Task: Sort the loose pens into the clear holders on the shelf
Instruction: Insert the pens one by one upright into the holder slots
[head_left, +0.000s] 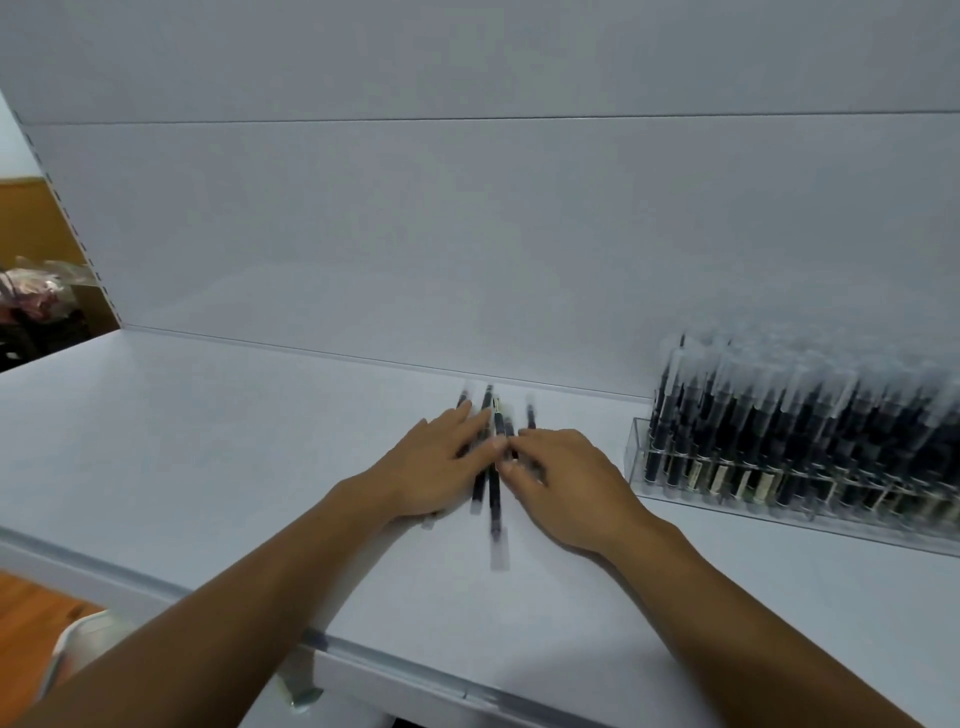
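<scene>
Both hands lie flat, palms down, over a small heap of loose pens (492, 457) on the shelf (208, 467), about midway along it and nearer the back edge than the front. The left hand (436, 467) and right hand (566, 483) have fingers spread and pressing on the pens, fingertips almost meeting; neither looks closed around one yet, though blur hides the detail. The step seems to be raking the heap together, so it is best to draw the pens parallel, then pinch a few at once by their middles. One pen points out toward the front edge and could roll off. The holder (636, 457), already packed with upright pens, stands well apart toward the right back corner. The shelf between is bare, leaving open room to carry across.
</scene>
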